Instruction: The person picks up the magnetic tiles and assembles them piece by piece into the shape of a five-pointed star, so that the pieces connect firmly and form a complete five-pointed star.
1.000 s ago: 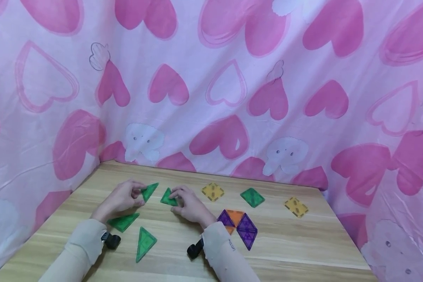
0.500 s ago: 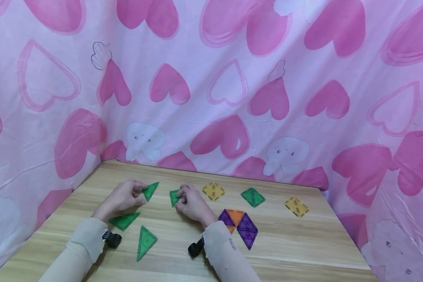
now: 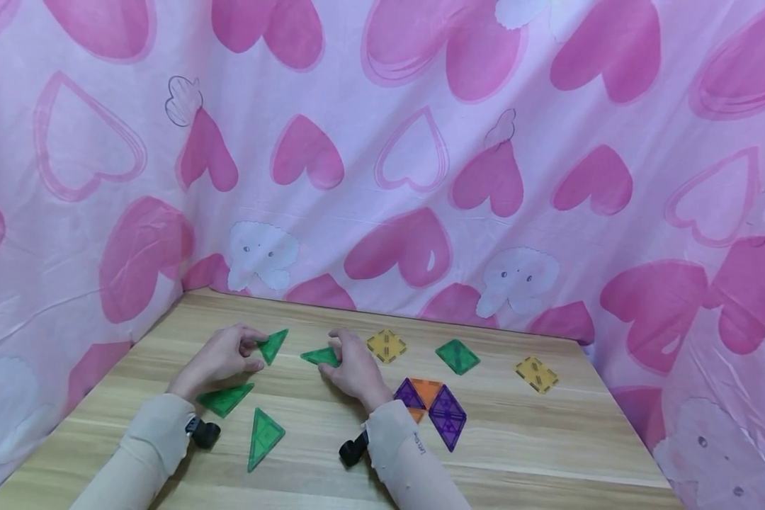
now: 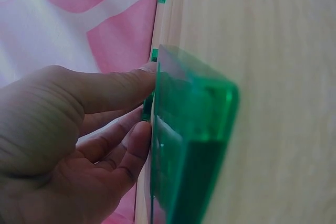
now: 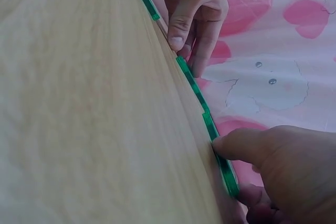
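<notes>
My left hand (image 3: 223, 358) grips the left edge of a green triangular magnetic tile (image 3: 272, 346), which lies on the table with a corner pointing away to the right. To its right, my right hand (image 3: 357, 368) holds another green triangular tile (image 3: 321, 357) between thumb and fingers, a sharp corner towards the left. A gap separates these two tiles in the head view. In the right wrist view the thumb touches the near tile's edge (image 5: 226, 174). A third green triangle (image 3: 226, 401) lies beside my left wrist, large in the left wrist view (image 4: 194, 140).
Nearer the front lies one more green triangle (image 3: 264, 439). Right of my right hand are a yellow pair (image 3: 386, 346), a green pair (image 3: 457, 356) and another yellow pair (image 3: 536, 375). Purple (image 3: 448, 418) and orange (image 3: 426, 392) triangles join by my right wrist. A pink curtain (image 3: 395, 248) backs the table.
My right hand has shifted slightly right and turned its green tile, whose sharp corner now points left. The left hand and its tile stay almost in place.
</notes>
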`<state>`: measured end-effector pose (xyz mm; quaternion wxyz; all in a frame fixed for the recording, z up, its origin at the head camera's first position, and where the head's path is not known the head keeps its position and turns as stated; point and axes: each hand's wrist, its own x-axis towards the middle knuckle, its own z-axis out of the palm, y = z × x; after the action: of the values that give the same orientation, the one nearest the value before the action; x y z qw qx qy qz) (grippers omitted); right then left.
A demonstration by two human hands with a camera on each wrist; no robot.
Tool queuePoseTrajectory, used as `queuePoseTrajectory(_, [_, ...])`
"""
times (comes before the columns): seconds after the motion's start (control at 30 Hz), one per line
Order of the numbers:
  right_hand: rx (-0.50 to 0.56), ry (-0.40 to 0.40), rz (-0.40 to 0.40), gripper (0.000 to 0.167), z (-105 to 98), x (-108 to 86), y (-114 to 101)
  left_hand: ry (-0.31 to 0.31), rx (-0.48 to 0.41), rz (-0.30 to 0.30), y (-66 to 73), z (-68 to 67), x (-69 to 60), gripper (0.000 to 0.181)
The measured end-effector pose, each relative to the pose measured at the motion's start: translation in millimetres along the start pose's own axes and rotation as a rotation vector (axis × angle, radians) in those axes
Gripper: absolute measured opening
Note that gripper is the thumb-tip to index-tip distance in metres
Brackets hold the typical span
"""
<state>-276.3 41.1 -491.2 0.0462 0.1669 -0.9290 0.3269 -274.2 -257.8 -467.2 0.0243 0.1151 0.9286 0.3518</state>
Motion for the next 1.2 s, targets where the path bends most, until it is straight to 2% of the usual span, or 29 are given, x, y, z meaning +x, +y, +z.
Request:
queuePoseTrajectory(0.07, [-0.025,-0.001,-0.003,0.056,-1,-0.1,0,0.001,0.000,0.001,0.3,0.0,-0.3,0.055])
queuePoseTrajectory(0.13, [-0.010,-0.003,-0.009,0.049,-2,-0.2,0,0.001,0.002,0.005,0.4,-0.3,-0.7,0.055])
queuePoseTrajectory(0.23, [0.055,-0.010,-0.002,0.036,-5,0.2,2,0.001,0.003,0.000,1.0,-0.7,-1.0,0.054])
queuePoseTrajectory(0.33, [0.103,-0.029,0.015,0.034,-8,1.0,2,0.000,0.000,-0.006,1.6,-1.4,-1.1,0.054])
queuePoseTrajectory(0.47, [0.065,-0.061,0.050,0.043,-11,0.3,1,-0.002,-0.013,-0.016,2.9,-2.3,-1.0,0.055])
queuePoseTrajectory(0.67, [0.042,-0.086,0.103,0.052,-10,-3.5,-3,0.002,-0.011,0.001,3.9,-0.5,-1.9,0.054])
queuePoseTrajectory(1.0, [0.017,-0.046,0.018,0.065,3,-3.4,-1,-0.044,-0.041,0.021,6.6,6.9,0.3,0.075])
queuePoseTrajectory(1.2, [0.021,-0.033,0.000,0.068,8,-2.8,-7,-0.068,-0.022,0.050,10.3,10.5,3.1,0.071])
